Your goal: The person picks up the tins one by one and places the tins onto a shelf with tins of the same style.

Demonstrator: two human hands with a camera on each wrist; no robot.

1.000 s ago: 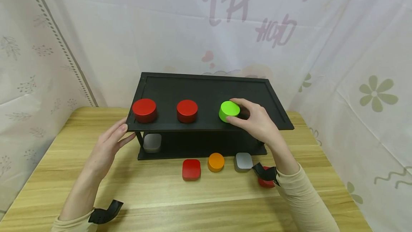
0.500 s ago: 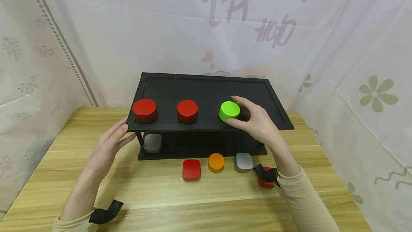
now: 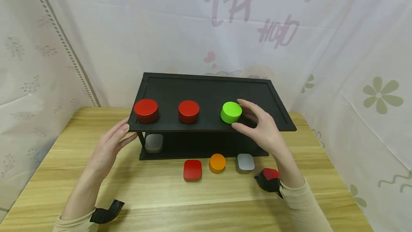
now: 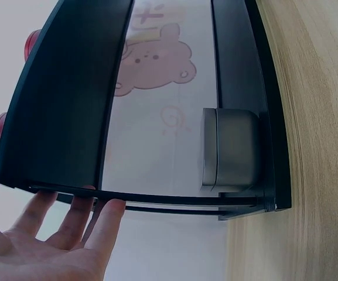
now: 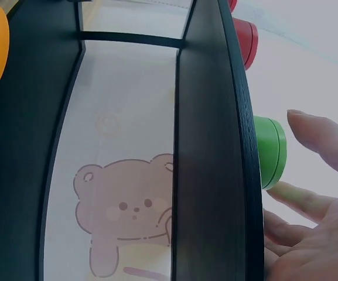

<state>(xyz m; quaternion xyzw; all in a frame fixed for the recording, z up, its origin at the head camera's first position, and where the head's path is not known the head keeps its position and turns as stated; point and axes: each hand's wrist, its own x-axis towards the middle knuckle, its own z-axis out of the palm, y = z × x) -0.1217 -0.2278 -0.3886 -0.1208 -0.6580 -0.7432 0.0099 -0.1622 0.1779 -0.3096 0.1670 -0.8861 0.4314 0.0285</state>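
Observation:
A black two-tier shelf (image 3: 206,88) stands on the wooden table. On its top board, near the front edge, sit two round red tins (image 3: 146,110) (image 3: 189,111) and a round green tin (image 3: 231,112). My left hand (image 3: 107,146) holds the board's front left corner, thumb at the edge and fingers along the underside in the left wrist view. Beside the green tin, my right hand (image 3: 262,126) has its thumb and fingers spread apart. The right wrist view shows a gap between the thumb and the green tin (image 5: 270,152). A square grey tin (image 3: 153,143) stands on the lower tier.
In front of the shelf, on the table (image 3: 154,199), lie a square red tin (image 3: 192,170), a round orange tin (image 3: 217,163) and a square grey tin (image 3: 245,163). Another red thing (image 3: 271,173) is partly covered by the right wrist's black strap. A patterned cloth (image 3: 180,28) hangs behind.
My right hand has loosened from the green tin and drawn slightly to the right, its fingers spreading. The green tin stays on the shelf. My left hand keeps its place at the corner.

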